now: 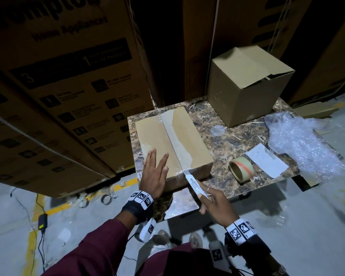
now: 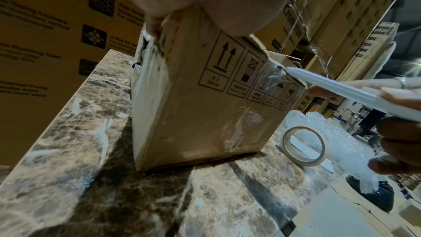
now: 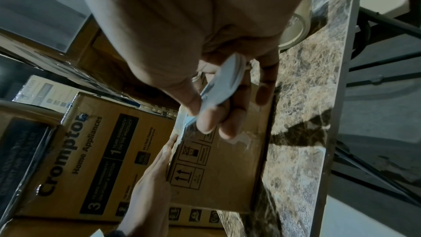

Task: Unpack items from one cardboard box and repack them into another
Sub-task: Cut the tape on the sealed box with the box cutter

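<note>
Warehouse corner, big appliance cartons stacked behind a marble table. On it sits the sealed box, taped down its middle seam, with a second box further back, flaps loosely folded. That's probably where the stuff gets repacked.

Left hand lies flat on the lid, fingers straight and a bit spread, pinning it down. Right hand pinches a white cutter between thumb and fingers, blade tip at the near edge of the tape.

Tips for the cut, imo: keep the blade shallow so it only slits tape and not whatever's inside, follow the seam in one steady stroke, and keep that left hand off to the side of the line, like it is now. Whether the stroke goes away from or toward the body, I can't tell.

Head view gives you the whole layout, plus the tape roll, paper slip and bubble wrap. Left wrist view shows what it can't: the tip biting right at the taped corner, and the handling symbols printed on the box's front. Right wrist view shows the finger pinch close up.
</note>
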Motion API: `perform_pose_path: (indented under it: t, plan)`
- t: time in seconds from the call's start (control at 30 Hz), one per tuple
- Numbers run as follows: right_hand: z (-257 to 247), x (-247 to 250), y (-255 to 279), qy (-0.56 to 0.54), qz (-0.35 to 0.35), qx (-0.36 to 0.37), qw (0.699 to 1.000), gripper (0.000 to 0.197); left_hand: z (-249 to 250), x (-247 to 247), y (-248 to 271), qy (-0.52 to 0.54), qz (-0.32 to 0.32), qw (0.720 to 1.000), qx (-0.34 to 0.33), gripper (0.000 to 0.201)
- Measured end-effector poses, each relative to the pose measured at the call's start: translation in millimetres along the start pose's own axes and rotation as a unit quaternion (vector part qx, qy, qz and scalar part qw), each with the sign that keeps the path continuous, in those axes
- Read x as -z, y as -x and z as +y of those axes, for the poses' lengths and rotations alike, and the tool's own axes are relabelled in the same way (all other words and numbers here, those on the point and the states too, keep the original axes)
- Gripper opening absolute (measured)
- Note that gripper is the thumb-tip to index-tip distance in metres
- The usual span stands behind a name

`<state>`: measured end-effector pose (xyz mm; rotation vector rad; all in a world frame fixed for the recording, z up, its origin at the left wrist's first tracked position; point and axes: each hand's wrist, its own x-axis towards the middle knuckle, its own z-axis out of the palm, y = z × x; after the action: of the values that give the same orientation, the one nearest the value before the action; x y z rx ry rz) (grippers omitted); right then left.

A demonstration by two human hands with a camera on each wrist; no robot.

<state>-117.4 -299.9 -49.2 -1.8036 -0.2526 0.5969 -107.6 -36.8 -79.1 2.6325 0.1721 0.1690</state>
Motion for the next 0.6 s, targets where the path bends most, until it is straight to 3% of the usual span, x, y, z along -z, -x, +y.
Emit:
perform_pose_path:
  t: [0.43, 0.6]
  plan:
    - [-7, -5, 2, 0.030, -0.007, 0.001, 1.000, 0.050, -1, -1, 1, 0.010, -0.005, 1.000, 0.008, 0.059]
    - [-17, -11, -3, -0.032, -0.030, -0.007, 0.999, 0.049, 1, -1, 1, 0.021, 0.001, 1.000, 0.004, 0.060]
